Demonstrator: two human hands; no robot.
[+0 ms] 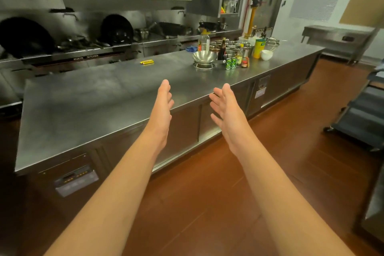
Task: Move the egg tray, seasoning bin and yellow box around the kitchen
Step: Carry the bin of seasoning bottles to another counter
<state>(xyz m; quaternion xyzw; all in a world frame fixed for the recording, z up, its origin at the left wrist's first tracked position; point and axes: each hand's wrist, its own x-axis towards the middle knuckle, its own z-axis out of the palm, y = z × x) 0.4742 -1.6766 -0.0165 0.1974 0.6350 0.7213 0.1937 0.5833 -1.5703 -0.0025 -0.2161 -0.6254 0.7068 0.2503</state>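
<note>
A small yellow box [147, 61] lies flat on the long steel counter [93, 97], near its far edge. My left hand [162, 110] and my right hand [226, 110] are stretched forward over the counter's front edge, palms facing each other, fingers straight, holding nothing. A cluster of steel seasoning cups [230, 47] stands at the far right of the counter; I cannot tell whether they sit in a bin. No egg tray is in sight.
A steel bowl on a ring stand [204, 57], green cans [231, 63], bottles, a yellow canister [259, 48] and a white bowl [266, 54] crowd the counter's right end. Woks line the stove range behind. A dark cart [361, 114] stands on the floor at right.
</note>
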